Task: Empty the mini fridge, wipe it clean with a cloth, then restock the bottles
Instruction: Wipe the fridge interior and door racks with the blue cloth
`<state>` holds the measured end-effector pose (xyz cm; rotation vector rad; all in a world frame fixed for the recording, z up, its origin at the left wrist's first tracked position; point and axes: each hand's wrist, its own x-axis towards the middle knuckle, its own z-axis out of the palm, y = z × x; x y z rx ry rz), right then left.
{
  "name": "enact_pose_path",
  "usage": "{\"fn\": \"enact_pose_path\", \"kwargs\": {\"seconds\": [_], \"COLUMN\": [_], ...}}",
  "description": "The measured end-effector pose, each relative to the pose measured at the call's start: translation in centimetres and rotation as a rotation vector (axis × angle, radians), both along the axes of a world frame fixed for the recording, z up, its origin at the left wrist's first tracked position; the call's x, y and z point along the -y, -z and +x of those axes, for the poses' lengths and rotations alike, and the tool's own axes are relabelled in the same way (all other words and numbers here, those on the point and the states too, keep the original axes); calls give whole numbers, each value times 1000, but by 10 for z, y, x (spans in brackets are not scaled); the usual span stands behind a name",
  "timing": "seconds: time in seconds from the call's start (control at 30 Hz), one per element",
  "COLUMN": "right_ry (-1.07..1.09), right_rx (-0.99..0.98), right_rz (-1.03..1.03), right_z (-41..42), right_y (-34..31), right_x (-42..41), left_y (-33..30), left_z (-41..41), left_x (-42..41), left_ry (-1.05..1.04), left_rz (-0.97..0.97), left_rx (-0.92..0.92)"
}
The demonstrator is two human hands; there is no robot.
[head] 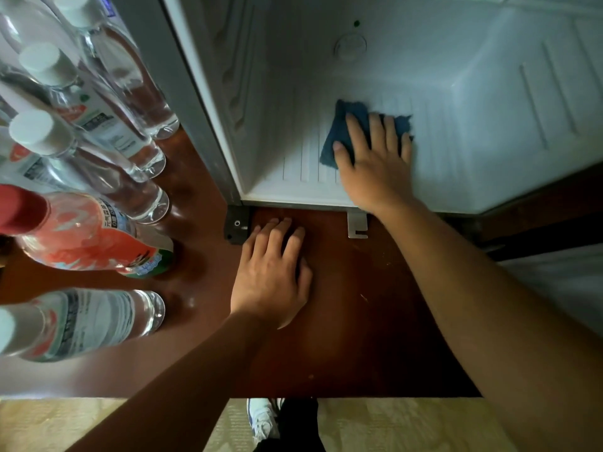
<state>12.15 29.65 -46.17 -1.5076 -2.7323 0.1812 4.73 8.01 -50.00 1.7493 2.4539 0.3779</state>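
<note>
1. We judge the main risk to be the bottles [98, 177] crowded on the bench [359, 321] at 9 o'clock: our left forearm passes just beside the nearest one, and a careless shift could topple it.
2. We could also miss the back corners of the mini fridge [489, 109], since the cloth [339, 132] sits mid-floor of the emptied cavity, at 12 o'clock.
3. Our right hand [375, 164] reaches into the fridge, arm extended, its grip spread flat and pressing the blue cloth onto the ribbed floor.
4. Our left hand [272, 272] rests palm-down on the bench just outside the fridge sill, its grip loose, holding nothing, bracing us.
</note>
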Motion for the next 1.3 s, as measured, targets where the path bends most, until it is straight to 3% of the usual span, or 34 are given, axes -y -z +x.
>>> {"fn": "enact_pose_path", "kwargs": {"seconds": [0.33, 0.53, 0.97, 1.3], "right_ry": [-1, 27, 103, 114], "right_rx": [-32, -65, 73, 17], "right_rz": [46, 18, -93, -32], "right_z": [55, 50, 18, 32], "right_y": [7, 6, -8, 0], "right_x": [45, 36, -28, 4], "left_y": [-1, 0, 3, 1], "left_z": [0, 0, -1, 1], "left_x": [1, 1, 0, 1], "left_ry": [3, 5, 2, -12], "left_rz": [-9, -5, 28, 29], "left_rx": [18, 24, 19, 7]}}
